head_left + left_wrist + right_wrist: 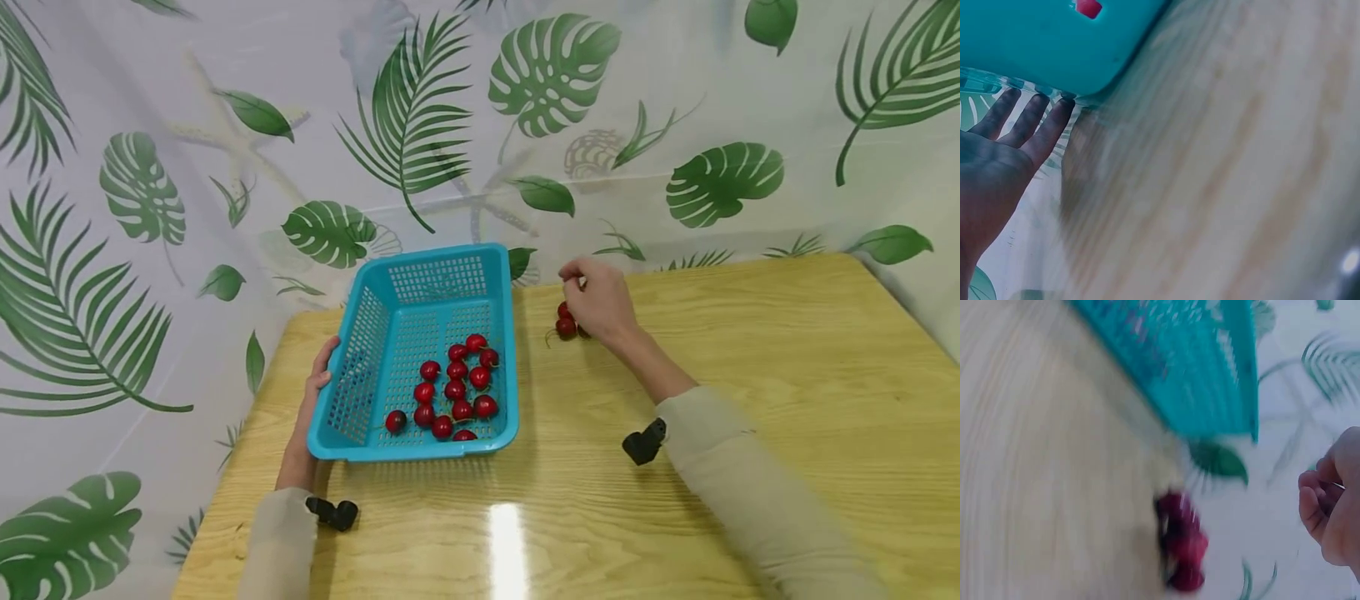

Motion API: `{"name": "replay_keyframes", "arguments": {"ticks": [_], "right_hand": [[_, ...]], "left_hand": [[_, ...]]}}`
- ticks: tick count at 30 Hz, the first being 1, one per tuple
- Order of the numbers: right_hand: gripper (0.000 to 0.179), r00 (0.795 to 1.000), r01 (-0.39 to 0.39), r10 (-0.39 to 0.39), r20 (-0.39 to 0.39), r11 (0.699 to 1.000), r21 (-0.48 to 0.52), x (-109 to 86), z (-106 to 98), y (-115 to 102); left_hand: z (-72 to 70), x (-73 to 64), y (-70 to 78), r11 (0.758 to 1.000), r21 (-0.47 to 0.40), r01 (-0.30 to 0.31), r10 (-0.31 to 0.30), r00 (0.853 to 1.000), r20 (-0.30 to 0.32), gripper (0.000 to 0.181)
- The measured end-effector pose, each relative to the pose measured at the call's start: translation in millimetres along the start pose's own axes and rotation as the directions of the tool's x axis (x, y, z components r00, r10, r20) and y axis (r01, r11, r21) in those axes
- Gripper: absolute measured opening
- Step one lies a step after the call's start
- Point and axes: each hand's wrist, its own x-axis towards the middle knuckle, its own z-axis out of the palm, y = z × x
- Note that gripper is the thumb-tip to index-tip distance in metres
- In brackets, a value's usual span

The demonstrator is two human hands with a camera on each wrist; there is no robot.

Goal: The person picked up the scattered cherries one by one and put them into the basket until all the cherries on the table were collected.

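A blue plastic basket [405,454] with latticed walls holds several red cherries [455,389], mostly gathered toward its near right side. My left hand [311,396] is at the basket's left outer side; in the left wrist view its straight fingers [1034,119] touch the edge. To the right of the basket, my right hand [600,304] is over a small cluster of stemmed cherries [566,327], partly covering them. The right wrist view has that hand [1338,506] with curled fingers, apart from the blurred cherries [1186,547]; I cannot tell whether something is inside the fingers.
A wood-grain table [600,517] carries everything. Close behind it and along the left stands a white backdrop [450,75] printed with green leaves. Each sleeve has a small black device [643,443] at the cuff.
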Motion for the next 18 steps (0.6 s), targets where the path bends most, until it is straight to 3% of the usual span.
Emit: {"name": "replay_keyframes", "arguments": {"ticks": [3, 7, 14, 18], "right_hand": [[0.024, 0.996, -0.046, 0.054, 0.077, 0.993, -0.108, -0.4, -17, 23], [0.025, 0.974, -0.079, 0.122, 0.192, 0.973, -0.217, -3.6, -38, 45], [0.029, 0.923, -0.069, 0.184, 0.337, 0.943, -0.326, -3.1, -58, 69], [0.032, 0.897, -0.071, 0.209, 0.39, 0.938, -0.339, -5.7, -60, 77]], "left_hand": [[-0.2, -1.5, 3.9, 0.999, 0.021, 0.043, -0.043, 0.999, -0.015, 0.06], [3.0, -6.1, 6.7, 0.994, 0.032, 0.108, -0.107, 0.993, -0.039, 0.061], [5.1, -3.3, 8.1, 0.998, 0.004, 0.067, -0.067, 0.996, -0.057, 0.06], [5.0, -1.2, 7.1, 0.996, 0.005, 0.085, -0.085, 0.994, -0.065, 0.061]]}}
